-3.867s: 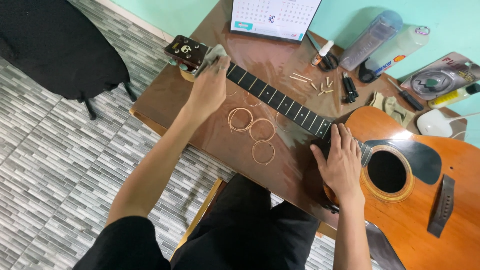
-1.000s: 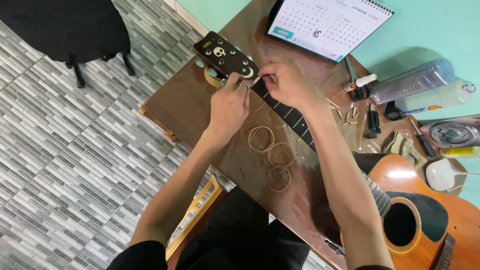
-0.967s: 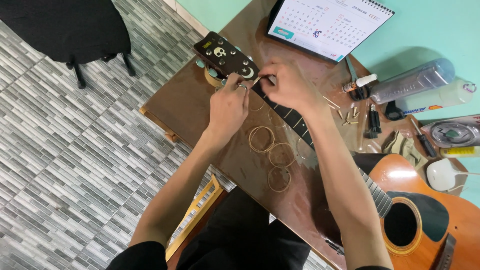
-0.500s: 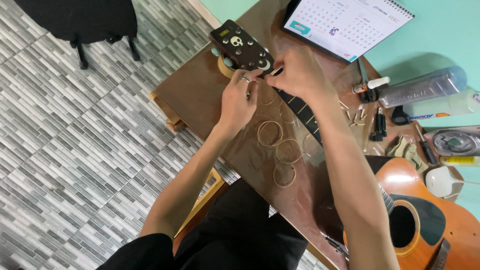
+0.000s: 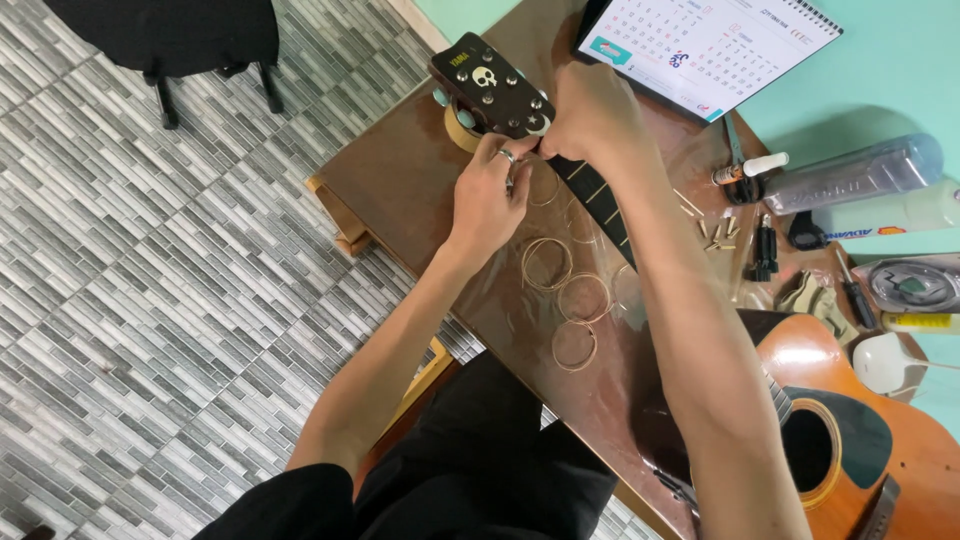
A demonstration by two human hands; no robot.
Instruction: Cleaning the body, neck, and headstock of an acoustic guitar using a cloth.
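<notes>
Both bare forearms reach forward and converge. The left hand (image 5: pixel 487 196) is curled, fingertips pinched together; the right hand (image 5: pixel 592 112), knuckles up, sits just beyond it, fingers bent downward, almost touching.

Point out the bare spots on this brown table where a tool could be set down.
The widest bare stretch of table lies between its left edge and the left hand, below the guitar headstock. Crowded: coiled strings beside the neck, and bridge pins, bottles and small tools right of the right hand, by the calendar.
</notes>
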